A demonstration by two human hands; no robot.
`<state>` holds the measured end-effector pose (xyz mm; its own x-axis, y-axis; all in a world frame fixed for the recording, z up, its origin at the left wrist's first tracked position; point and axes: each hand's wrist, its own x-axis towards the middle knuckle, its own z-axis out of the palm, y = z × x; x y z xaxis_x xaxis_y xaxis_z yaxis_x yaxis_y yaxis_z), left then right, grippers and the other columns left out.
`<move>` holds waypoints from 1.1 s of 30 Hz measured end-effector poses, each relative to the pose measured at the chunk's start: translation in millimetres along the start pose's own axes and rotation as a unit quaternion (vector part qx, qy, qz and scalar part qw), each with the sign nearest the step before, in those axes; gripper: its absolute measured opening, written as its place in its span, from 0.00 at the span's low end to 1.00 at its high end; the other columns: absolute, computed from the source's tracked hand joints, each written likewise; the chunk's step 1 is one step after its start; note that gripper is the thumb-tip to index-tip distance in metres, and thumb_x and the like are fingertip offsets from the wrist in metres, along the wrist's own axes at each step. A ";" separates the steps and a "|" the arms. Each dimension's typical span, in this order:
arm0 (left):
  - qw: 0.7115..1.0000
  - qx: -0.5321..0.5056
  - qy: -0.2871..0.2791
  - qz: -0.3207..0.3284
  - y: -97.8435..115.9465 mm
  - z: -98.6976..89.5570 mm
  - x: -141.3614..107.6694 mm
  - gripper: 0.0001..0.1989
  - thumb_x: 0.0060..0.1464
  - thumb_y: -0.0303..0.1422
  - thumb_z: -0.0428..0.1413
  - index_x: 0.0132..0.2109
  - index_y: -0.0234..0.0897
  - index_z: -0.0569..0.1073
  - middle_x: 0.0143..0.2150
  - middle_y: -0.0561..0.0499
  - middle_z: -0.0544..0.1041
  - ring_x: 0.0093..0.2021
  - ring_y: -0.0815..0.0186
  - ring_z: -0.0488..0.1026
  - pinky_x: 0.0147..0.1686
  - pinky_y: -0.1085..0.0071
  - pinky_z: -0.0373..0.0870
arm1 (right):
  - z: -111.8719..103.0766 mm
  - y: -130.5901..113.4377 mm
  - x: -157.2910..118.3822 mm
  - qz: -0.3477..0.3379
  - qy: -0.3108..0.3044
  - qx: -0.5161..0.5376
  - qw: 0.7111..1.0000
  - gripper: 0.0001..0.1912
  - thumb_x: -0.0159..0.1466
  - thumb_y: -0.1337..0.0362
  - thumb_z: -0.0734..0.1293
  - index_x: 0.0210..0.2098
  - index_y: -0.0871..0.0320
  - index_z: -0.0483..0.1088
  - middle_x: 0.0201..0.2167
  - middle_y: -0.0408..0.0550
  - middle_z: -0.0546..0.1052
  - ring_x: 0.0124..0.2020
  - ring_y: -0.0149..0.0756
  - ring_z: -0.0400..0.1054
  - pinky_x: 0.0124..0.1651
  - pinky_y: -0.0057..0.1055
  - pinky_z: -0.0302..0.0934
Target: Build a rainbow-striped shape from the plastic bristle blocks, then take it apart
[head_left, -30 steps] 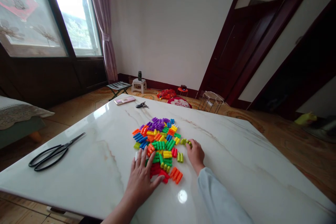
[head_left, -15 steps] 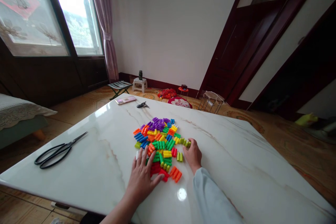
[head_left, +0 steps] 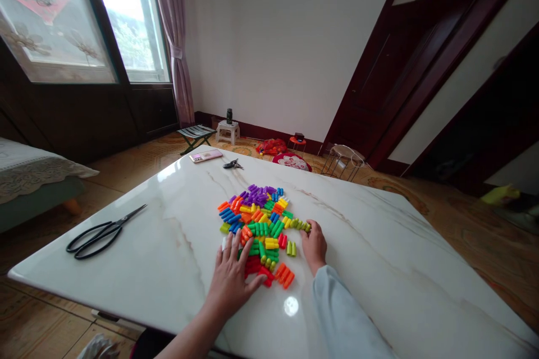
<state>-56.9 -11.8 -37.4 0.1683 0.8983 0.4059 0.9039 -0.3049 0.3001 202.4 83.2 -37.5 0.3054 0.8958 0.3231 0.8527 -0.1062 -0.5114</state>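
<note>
A pile of colourful plastic toy building blocks (head_left: 255, 214), made of short rounded tubes joined in rows, lies on a white marble-patterned table (head_left: 168, 269). My left hand (head_left: 231, 275) rests over the near left side of the pile, fingers spread, touching red blocks (head_left: 253, 264) and green ones and partly hiding them. At the right edge, the thumb and fingertips of my right hand (head_left: 315, 244) close on the end of an olive-green block (head_left: 300, 225). An orange block (head_left: 284, 275) and a small yellow-green block (head_left: 291, 248) lie between the hands.
Black-handled scissors (head_left: 105, 234) lie on the table's left, blades pointing away. Towards the far corner are a phone (head_left: 206, 156) and a bunch of keys (head_left: 232, 164). Beyond the table stand a folding stool (head_left: 196, 134), a white stool (head_left: 228, 132) and a wire-legged stool (head_left: 343, 160).
The whole view has shifted slightly, so the table and pile appear a little further right and higher. Both hands keep nearly the same places at the blocks.
</note>
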 end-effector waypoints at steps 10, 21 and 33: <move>1.000 0.010 -0.007 0.006 0.9 -2.4 0.6 0.39 0.51 0.52 0.53 0.67 0.43 0.55 0.71 0.44 0.45 0.69 0.44 0.40 0.61 0.46 0.48 | 4.7 -1.7 5.9 -0.031 -0.001 -0.051 0.998 0.16 0.63 0.62 0.61 0.50 0.56 0.65 0.47 0.49 0.71 0.43 0.36 0.68 0.36 0.28 0.55; 1.000 0.018 -0.010 0.006 0.4 -1.6 0.2 0.40 0.52 0.53 0.52 0.67 0.43 0.55 0.71 0.42 0.45 0.69 0.43 0.40 0.61 0.44 0.48 | 4.5 -4.4 12.6 -0.053 0.005 -0.068 0.996 0.11 0.64 0.59 0.62 0.46 0.51 0.69 0.42 0.43 0.71 0.32 0.29 0.64 0.29 0.27 0.45; 1.000 0.016 -0.009 0.006 0.9 -2.7 0.9 0.40 0.52 0.55 0.50 0.67 0.43 0.54 0.71 0.43 0.45 0.69 0.44 0.40 0.61 0.45 0.48 | 3.4 -8.6 8.0 -0.059 -0.007 -0.053 0.997 0.13 0.64 0.60 0.61 0.46 0.56 0.68 0.43 0.47 0.72 0.36 0.32 0.67 0.32 0.27 0.51</move>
<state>-57.0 -12.1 -34.5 0.1852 0.9006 0.3931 0.9140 -0.3048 0.2677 196.1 92.7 -33.2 0.1962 0.9102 0.3648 0.9222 -0.0448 -0.3842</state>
